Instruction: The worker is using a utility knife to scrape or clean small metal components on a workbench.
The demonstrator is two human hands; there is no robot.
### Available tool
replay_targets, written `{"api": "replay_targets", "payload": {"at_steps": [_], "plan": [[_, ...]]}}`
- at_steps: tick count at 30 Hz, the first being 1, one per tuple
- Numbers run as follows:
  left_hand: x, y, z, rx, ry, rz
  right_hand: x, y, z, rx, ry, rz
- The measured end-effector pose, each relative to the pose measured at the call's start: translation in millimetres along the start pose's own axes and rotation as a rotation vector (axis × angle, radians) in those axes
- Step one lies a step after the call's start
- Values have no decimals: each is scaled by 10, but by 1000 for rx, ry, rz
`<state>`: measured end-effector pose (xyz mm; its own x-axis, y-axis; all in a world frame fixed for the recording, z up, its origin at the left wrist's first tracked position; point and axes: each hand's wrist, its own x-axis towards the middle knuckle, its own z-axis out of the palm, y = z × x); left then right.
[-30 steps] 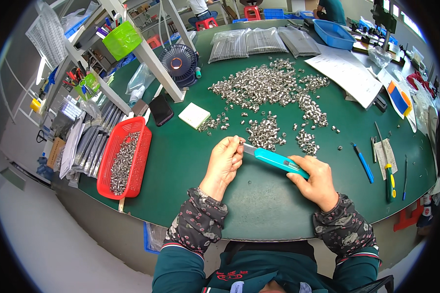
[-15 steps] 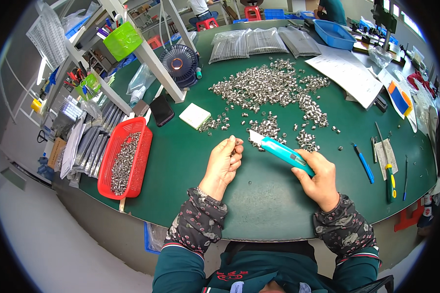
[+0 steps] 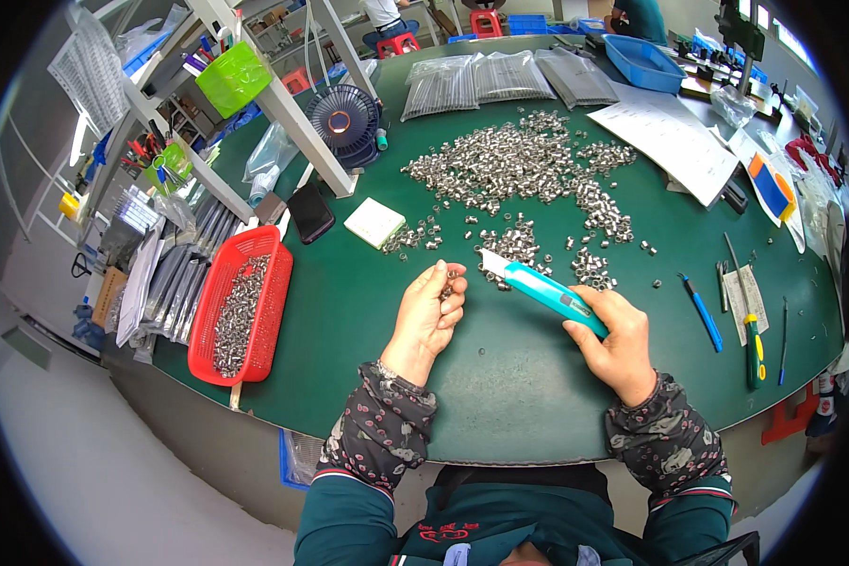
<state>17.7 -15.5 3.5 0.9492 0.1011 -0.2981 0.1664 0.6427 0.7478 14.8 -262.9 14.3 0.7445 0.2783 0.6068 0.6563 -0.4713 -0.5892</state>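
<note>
My right hand (image 3: 618,340) grips a teal utility knife (image 3: 538,286) with its blade out, pointing up and left over the green table (image 3: 500,396). My left hand (image 3: 429,316) is closed around a small silver metal ring (image 3: 450,279) pinched at its fingertips, a short gap left of the blade. A wide heap of the same small metal rings (image 3: 519,160) lies on the table beyond both hands, with smaller clusters (image 3: 509,241) just past the knife tip.
A red basket (image 3: 241,311) holding metal parts sits at the left table edge. A small fan (image 3: 342,118), a black phone (image 3: 311,212) and a white box (image 3: 374,223) stand behind the left hand. Papers (image 3: 674,141), a blue pen (image 3: 701,311), a green-handled tool (image 3: 753,344) lie right.
The knife and the left hand have drawn apart: the blade tip was at the left fingers a second ago, and now a gap shows between them. The left hand has shifted slightly left.
</note>
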Motion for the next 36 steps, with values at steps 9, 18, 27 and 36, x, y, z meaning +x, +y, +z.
{"api": "replay_targets", "payload": {"at_steps": [9, 18, 27, 36], "plan": [[-13, 26, 32, 19, -123, 32, 27, 13, -22, 15, 16, 23], [83, -199, 145, 1217, -6, 512, 15, 23, -41, 26, 70, -5], [34, -251, 296, 1608, -18, 601, 23, 13, -44, 29, 61, -1], [46, 26, 10, 295, -283, 60, 9, 22, -24, 67, 16, 26]]}}
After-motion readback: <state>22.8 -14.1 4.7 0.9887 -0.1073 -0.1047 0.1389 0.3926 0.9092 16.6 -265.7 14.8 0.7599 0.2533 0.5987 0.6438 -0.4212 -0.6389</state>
